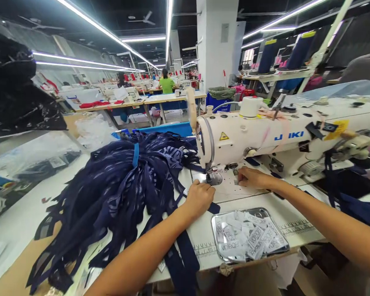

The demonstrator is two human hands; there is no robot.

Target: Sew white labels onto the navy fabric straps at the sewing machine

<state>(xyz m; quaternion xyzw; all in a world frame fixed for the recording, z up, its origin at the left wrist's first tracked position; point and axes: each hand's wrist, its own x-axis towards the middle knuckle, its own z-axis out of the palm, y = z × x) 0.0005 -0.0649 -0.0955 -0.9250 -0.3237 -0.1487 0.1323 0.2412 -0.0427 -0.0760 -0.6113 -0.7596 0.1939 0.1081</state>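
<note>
A white sewing machine stands across the table. My left hand is at its needle plate, fingers curled closed near the presser foot; a navy strip shows just below the hand, and what the fingertips pinch is too small to name. To the right, beneath the machine arm, my right hand has its fingers pressed together over the machine bed, and anything in them is hidden. A big bundle of navy strips, bound by a light blue tie, lies left of my left hand. A metal tray of white printed labels sits in front.
Printed ruler markings run along the table's front edge. Clear plastic bags lie at the left behind the bundle, near a black bag. Navy fabric is at the right. A person in green sits farther back.
</note>
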